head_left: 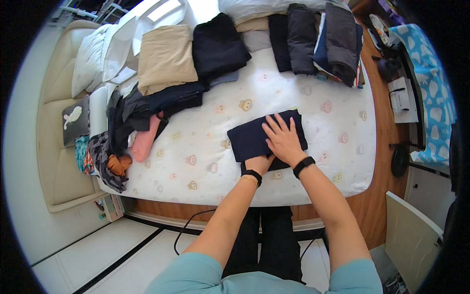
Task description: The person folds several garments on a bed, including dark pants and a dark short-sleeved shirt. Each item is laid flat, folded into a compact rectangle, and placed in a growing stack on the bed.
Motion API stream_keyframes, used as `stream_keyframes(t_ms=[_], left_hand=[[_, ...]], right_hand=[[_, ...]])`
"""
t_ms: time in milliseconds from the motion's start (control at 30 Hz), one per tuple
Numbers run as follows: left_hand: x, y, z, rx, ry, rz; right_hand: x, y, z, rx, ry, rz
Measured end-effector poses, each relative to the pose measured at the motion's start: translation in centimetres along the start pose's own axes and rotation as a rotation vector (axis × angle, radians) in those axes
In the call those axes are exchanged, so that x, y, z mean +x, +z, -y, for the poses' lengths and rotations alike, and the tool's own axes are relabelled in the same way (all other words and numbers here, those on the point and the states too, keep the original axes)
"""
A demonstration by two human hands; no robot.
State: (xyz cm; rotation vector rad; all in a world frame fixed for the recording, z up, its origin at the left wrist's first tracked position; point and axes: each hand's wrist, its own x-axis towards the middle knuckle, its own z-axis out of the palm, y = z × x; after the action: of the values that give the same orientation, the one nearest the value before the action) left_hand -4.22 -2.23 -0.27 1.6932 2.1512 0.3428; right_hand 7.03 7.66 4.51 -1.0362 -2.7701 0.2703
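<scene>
A dark navy folded garment point(249, 141) lies on the bed in front of me. My right hand point(285, 141) rests flat on its top, fingers spread. From the near edge, my left hand point(258, 164) reaches beneath the upper layer, so its fingers are hidden and I cannot tell whether they grip the cloth. Part of a lower dark layer shows between my wrists. A black band circles each wrist. Below the garment and around it spreads a white mattress cover point(205, 147) printed with small cartoon animals.
Folded beige cloth point(167, 58) and black cloth point(219, 46) lie at the back left, beside a loose clothes heap point(126, 125). Several dark folded garments point(303, 40) line the back right. A cream headboard point(55, 158) borders the left; a cabinet door point(411, 239) stands open at lower right.
</scene>
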Motion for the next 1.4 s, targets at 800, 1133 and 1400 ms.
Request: stream_keyframes(t_ms=[800, 1133, 1400], left_hand=[[-6.3, -6.9, 23.6, -0.269, -1.308, 0.248], [-4.2, -8.4, 23.3, -0.157, -1.368, 0.447], [-3.4, -8.5, 23.6, -0.256, -1.464, 0.449]], right_hand=[[-4.0, 5.7, 3.6, -0.087, -0.045, 0.235], [6.2, -7.0, 2.7, 0.661, 0.523, 0.239], [22.6, -15.7, 0.5, 1.364, 0.558, -0.044]])
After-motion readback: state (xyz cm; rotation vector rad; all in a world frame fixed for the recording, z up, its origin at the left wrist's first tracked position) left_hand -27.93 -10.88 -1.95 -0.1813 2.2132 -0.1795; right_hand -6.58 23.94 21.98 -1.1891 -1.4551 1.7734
